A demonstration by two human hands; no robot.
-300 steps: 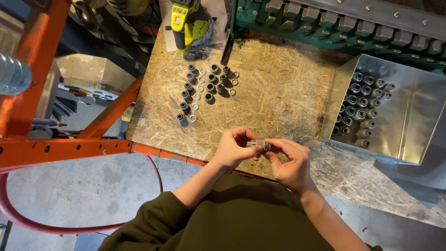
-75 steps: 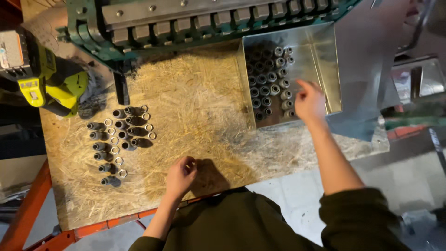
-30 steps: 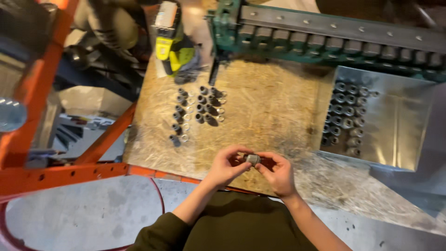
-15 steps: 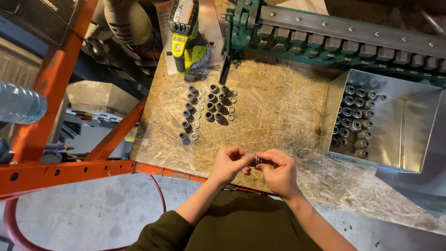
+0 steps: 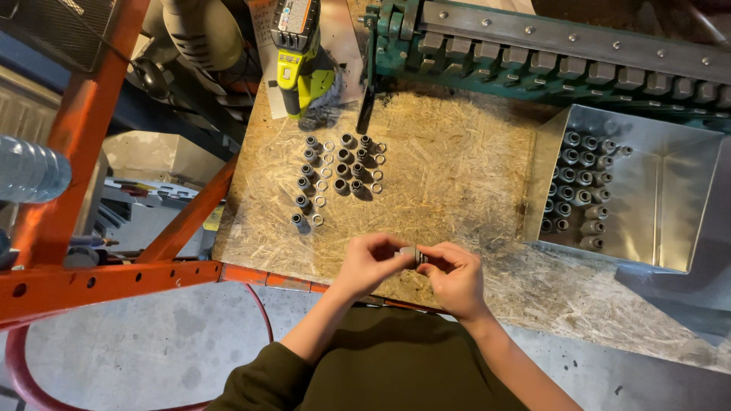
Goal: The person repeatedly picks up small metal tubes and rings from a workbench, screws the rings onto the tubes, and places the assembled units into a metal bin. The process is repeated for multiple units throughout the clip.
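Observation:
Both my hands meet over the near edge of the chipboard bench top (image 5: 449, 175). My left hand (image 5: 371, 262) and my right hand (image 5: 454, 278) pinch one small grey metal fitting (image 5: 412, 255) between their fingertips. Farther out on the board stand rows of similar small metal fittings and loose rings (image 5: 339, 176). To the right an open metal tray (image 5: 678, 205) holds several more fittings (image 5: 580, 189) lined up along its left side.
A yellow-green cordless drill (image 5: 301, 57) lies at the back of the board. A green metal machine with a row of blocks (image 5: 548, 49) runs along the far edge. An orange steel frame (image 5: 84, 190) and a clear plastic bottle (image 5: 30, 171) are on the left.
Earlier my right hand reached into the tray while the left rested on the board. Since then both hands came together at the near edge around one fitting, and they stay there.

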